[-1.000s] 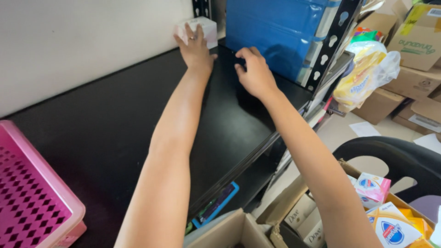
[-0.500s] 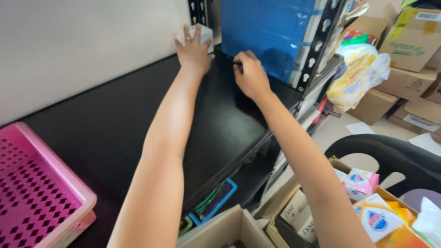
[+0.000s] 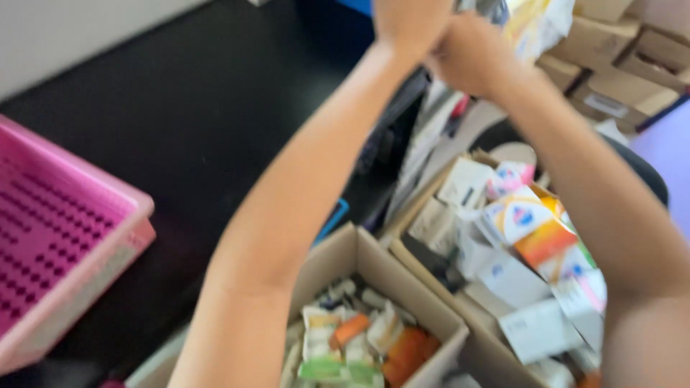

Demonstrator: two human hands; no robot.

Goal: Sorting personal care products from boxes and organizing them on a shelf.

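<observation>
The picture is blurred by motion. Both my arms reach up and away over a black shelf top (image 3: 215, 108). My left hand (image 3: 410, 21) and my right hand (image 3: 471, 57) are close together at the top edge of the view, and their fingers are cut off by the frame. Whether either hand holds anything is hidden. Below my arms an open cardboard box (image 3: 445, 327) holds several small orange, green and white packets. Beside it, a second open box (image 3: 424, 276) is filled with white and orange cartons.
A pink perforated plastic basket (image 3: 86, 237) sits on the shelf top at the left. Brown cardboard cartons (image 3: 618, 57) are stacked at the top right. A pale wall (image 3: 72, 36) backs the shelf.
My hands have left the white box and the blue bin at the back of the shelf and come together. The view has dropped toward the open boxes and blurred.
</observation>
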